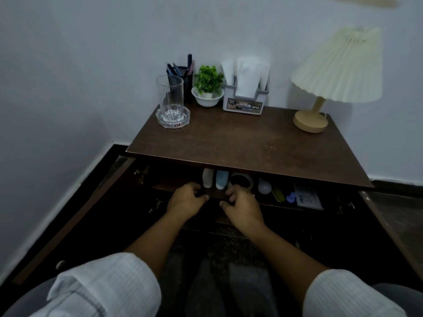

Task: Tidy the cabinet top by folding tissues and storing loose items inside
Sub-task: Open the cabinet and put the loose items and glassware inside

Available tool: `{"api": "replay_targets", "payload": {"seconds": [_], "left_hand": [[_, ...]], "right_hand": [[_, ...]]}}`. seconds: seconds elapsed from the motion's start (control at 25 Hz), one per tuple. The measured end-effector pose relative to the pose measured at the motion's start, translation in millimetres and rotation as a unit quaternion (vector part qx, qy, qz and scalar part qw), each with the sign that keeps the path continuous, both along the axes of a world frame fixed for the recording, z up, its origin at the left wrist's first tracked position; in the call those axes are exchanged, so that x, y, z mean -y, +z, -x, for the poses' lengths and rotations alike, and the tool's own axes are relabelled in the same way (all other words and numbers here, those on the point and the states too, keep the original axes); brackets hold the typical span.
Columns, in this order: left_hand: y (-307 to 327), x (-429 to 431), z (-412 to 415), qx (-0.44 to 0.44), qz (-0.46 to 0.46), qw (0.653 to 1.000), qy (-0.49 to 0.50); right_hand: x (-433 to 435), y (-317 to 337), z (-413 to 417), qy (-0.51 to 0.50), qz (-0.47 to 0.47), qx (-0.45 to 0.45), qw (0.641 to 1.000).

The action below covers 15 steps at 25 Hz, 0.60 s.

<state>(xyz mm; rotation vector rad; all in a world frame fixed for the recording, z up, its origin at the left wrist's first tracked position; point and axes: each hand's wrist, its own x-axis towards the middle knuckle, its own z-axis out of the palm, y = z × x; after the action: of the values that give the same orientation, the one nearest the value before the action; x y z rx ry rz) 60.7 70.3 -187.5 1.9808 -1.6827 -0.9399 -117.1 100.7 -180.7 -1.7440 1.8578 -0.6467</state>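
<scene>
The tissues (249, 74) stand upright in a grey holder (243, 106) at the back of the top (247, 145), upper centre of the frame; they look folded and fanned so they stay put and pull out easily. The front and middle of the top are bare wood, so the loose items seem to have gone inside.

Just below its front edge, with both doors swung wide, the shelf (171, 183) carries a row: a white bottle (207, 178) and a blue bottle (221, 179) side by side, a dark round tub (240, 180), a pale bulb (264, 186), then a packet (307, 197) furthest right; 2 small bits between bulb and packet are too dim to name. They sit near the lip – probably for easy reach.

The left hand (186, 201) and right hand (243, 208) lie close together at the shelf's front edge, centre of the frame, fingers curled; whether they grasp the lip, some small thing, or nothing, I cannot tell in this gloom. My guess is a last nudge of the row before shutting the doors – the task looks nearly done.

Further out, upper left on the top: a glass (169, 97) set in a clear dish, pens (180, 69) in a pot behind, a plant (208, 78) beside; the lamp (338, 72) stands at the right.
</scene>
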Motion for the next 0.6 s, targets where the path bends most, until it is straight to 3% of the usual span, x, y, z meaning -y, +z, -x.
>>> {"api": "replay_targets", "payload": {"seconds": [0.2,0.36,0.6], "left_hand": [[63,-21,-26,0.057,-0.027,0.994,-0.091],[116,-28,-54,0.043,0.053,0.993,-0.093],[131,4,-71,-0.154,0.236,0.957,0.069]], "right_hand": [[-15,49,-12,0.058,0.018,0.023,0.998],[-7,93,-26,0.096,0.068,0.034,0.992],[52,136,-64,0.090,0.097,0.081,0.988]]}}
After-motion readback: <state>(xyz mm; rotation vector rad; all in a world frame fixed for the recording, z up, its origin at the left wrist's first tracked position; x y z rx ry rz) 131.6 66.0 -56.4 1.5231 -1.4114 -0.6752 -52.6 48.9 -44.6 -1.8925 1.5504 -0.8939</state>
